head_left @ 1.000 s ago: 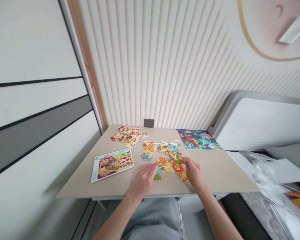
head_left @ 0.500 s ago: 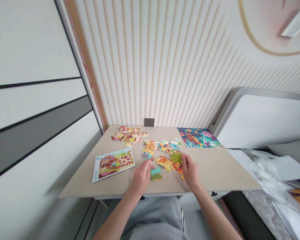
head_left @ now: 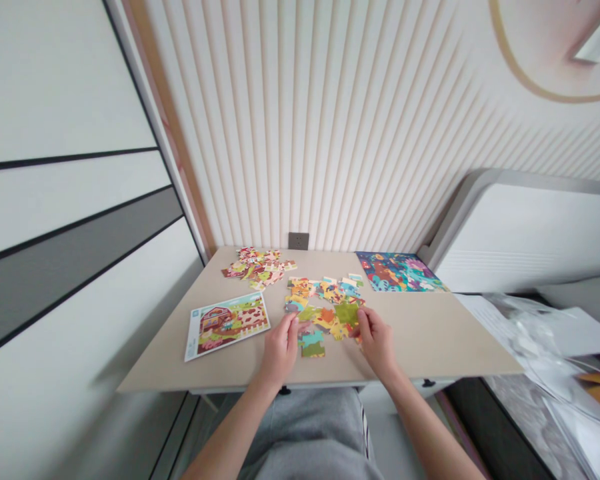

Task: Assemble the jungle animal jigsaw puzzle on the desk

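My right hand [head_left: 379, 340] pinches a green jigsaw puzzle piece [head_left: 347, 313] by its right edge, raised above the loose pieces. Opposite it, my left hand [head_left: 281, 348] is closed, thumb against fingers, on a yellow-green puzzle piece [head_left: 309, 313]. Beneath and between both hands lie several yellow, orange and blue pieces. A teal-and-green puzzle piece [head_left: 313, 344] rests on the table just right of my left hand. Beyond the hands, more loose pieces [head_left: 330, 291] overlap one another. My right hand partly covers some of the pieces under it.
A farm picture card [head_left: 229, 326] lies left of my left hand. Behind it sits a heap of pink and green puzzle pieces [head_left: 260, 267]. A dark blue, colourful picture [head_left: 403, 272] lies at the table's back right. A socket [head_left: 299, 241] is on the wall.
My left hand has drawn slightly left and now has a yellow-green piece at its fingertips. My right hand has shifted slightly left with the green piece. The view has tilted a little.
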Demonstrator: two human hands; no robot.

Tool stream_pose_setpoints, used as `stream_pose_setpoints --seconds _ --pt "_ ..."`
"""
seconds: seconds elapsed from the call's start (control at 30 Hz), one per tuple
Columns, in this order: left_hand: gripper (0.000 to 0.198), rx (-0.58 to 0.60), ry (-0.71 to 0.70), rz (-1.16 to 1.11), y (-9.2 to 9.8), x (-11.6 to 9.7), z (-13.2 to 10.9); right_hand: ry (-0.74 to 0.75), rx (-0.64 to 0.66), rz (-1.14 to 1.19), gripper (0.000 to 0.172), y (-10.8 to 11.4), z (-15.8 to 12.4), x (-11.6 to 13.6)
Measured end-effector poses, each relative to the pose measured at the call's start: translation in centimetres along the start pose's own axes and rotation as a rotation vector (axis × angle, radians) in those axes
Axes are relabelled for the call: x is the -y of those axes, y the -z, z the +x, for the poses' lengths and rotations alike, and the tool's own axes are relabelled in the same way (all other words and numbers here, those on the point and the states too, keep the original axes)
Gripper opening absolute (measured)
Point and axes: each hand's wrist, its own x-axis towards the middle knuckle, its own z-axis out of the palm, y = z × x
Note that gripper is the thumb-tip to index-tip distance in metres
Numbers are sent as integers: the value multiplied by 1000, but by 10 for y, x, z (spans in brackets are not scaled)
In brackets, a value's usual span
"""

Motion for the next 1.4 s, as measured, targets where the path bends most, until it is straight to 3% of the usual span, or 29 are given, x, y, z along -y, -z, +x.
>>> stream_pose_setpoints --seconds 0.1,0.2,0.3,0.4,0.57,0.7,0.9,1.07,1.13,1.27,1.4 --pt "28 59 -115 70 0 -5 2 106 18 -74 37 -4 1 3" --pt "22 187 -200 213 -1 -9 2 250 171 -166 32 -9 1 9" --pt "16 242 -242 369 -2 -8 2 343 272 -273 31 -7 1 9" --pt "24 273 -251 450 -4 -7 1 325 193 -397 31 6 2 -4" --pt "44 442 -376 465 -4 -15 3 318 58 -628 26 32 1 -43" --pt "40 495 -408 481 -6 -21 5 272 11 -688 42 29 -9 -64" --pt "40 404 -337 533 -13 -12 2 236 19 -625 53 7 -15 -66" --pt "41 302 -294 560 -14 -11 1 139 12 -502 53 10 -9 -60" --pt "44 359 -343 525 -11 -16 3 72 28 -384 53 12 -8 -56" --pt "39 586 -505 385 -6 -28 6 -65 134 -59 47 14 -6 -48" --pt "30 622 -477 361 -7 -29 4 -81 130 40 45 15 -3 -46"
